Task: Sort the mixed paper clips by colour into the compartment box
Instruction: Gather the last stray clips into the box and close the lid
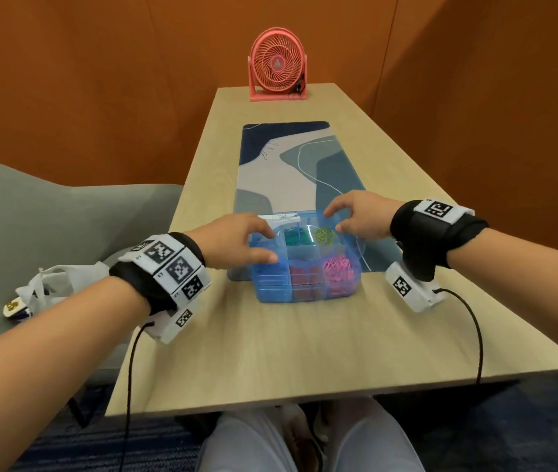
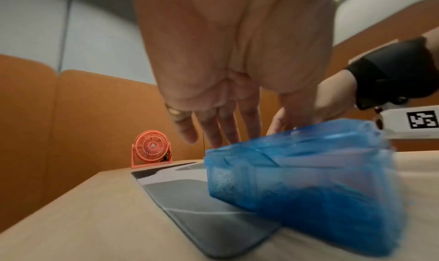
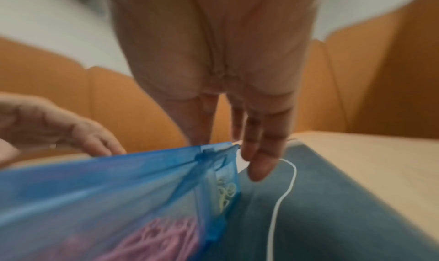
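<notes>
Orange padded walls enclose a long pale wooden table (image 1: 304, 352) carrying a blue-and-grey patterned mat (image 1: 287, 158) and a coral desk fan (image 1: 278, 64). The translucent blue plastic compartment box (image 1: 304, 294) straddles the mat's near edge, holding sorted clips. The left hand (image 1: 233, 241) and right hand (image 1: 361, 216) grip its 2 ends, fingers curled over the rim.

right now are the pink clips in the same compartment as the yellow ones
No, the pink clips fill a nearer compartment of the box, the yellow clips a farther one.
</notes>
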The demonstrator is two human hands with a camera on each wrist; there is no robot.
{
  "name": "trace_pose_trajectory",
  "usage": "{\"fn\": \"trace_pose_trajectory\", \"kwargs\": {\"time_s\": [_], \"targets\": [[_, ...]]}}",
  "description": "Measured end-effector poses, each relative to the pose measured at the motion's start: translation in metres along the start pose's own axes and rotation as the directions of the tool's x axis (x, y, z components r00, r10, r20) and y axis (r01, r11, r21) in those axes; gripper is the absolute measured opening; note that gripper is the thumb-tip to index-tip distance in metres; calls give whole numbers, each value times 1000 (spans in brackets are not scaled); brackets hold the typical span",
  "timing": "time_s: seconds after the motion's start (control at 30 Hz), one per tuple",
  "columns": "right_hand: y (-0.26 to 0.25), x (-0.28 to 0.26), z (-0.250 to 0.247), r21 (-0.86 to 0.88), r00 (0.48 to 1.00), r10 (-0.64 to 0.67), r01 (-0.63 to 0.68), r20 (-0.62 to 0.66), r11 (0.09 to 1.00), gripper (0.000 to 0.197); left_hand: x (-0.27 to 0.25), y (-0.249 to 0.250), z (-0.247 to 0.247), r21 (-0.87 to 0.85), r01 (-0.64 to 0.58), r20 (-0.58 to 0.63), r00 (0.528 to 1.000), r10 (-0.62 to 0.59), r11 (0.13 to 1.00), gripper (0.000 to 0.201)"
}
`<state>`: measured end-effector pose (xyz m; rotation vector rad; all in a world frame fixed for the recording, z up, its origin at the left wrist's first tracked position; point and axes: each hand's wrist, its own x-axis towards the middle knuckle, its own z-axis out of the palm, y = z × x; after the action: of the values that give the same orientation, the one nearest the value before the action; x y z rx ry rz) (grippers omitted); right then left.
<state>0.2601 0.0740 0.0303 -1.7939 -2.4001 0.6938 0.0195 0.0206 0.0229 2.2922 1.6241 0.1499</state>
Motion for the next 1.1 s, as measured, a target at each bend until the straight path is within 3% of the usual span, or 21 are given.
{"fn": "trace_pose_trajectory", "kwargs": {"time_s": [0.07, 0.17, 0.3, 0.53, 0.8, 0.93, 1.1], "targets": [[-2, -8, 1, -108, 996, -60, 67, 61, 992, 56, -9, 3, 1, 22, 16, 119, 993, -19, 1000, 79], [-3, -21, -1, -185, 977, -22, 62, 212, 981, 104, -20, 9, 7, 234, -44, 193, 981, -1, 971, 103], [-8, -32, 10, -403, 960, 6, 112, 279, 908, 134, -26, 15, 20, 307, -133, 116, 988, 102, 942, 70], [-10, -45, 41, -642, 982, -69, 167, 175, 749, 114, -22, 28, 15, 381, -145, 151, 984, 93, 913, 60], [-15, -54, 50, -695, 987, -48, 143, 154, 705, 94, -23, 34, 18, 463, -129, 185, 982, 47, 877, 58], [-17, -55, 50, -686, 987, -29, 131, 157, 716, 92, -24, 32, 9, 323, -26, 213, 976, -46, 946, 59], [-22, -57, 34, -676, 976, -2, 152, 218, 721, 104, -18, 24, -6, 170, 72, 216, 970, -109, 983, 65]]}}
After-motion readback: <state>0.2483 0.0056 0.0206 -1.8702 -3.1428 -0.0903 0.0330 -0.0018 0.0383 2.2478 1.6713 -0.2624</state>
